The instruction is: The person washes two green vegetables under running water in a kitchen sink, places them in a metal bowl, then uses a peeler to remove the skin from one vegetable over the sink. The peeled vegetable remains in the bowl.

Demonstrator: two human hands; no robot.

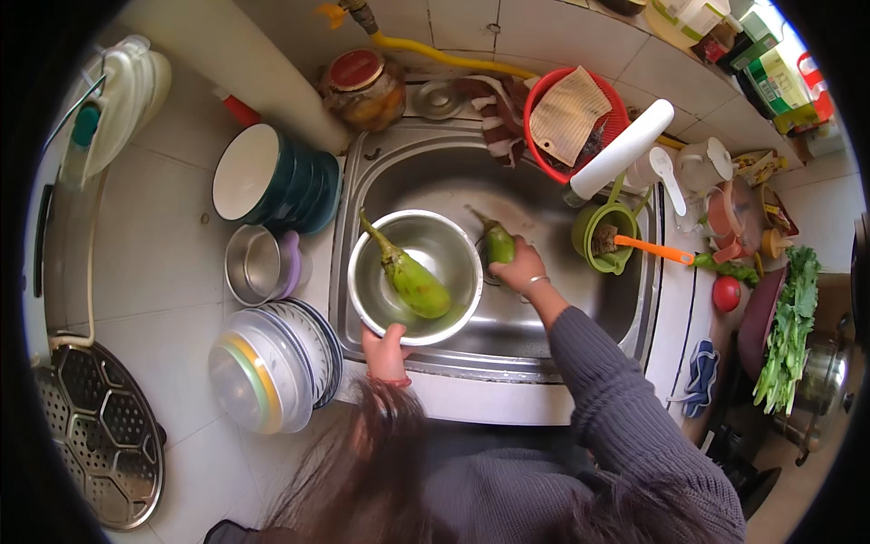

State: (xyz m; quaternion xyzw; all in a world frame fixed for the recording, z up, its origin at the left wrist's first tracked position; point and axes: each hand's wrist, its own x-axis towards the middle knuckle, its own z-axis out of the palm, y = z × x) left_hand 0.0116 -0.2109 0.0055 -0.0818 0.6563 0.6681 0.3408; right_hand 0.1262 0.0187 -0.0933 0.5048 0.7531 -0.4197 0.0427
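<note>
My left hand [386,355] grips the near rim of a stainless steel bowl [358,299], which is over the left part of the sink [544,326]. A green eggplant [416,285] lies in the bowl, its long stem reaching past the far left rim. To the right of the bowl, my right hand [522,268] is closed around the lower end of a second green eggplant [499,241], whose stem points away towards the back. This one is over the sink floor near the drain, partly covered by my fingers; whether it touches the metal I cannot tell.
A white faucet [625,149] reaches over the sink's back right. Below it hangs a green strainer cup [583,234] with an orange-handled brush [652,249]. A red basket [533,88] stands behind. Left are stacked bowls [299,177] and plates [299,333]; right, a tomato [726,294] and leafy greens [788,333].
</note>
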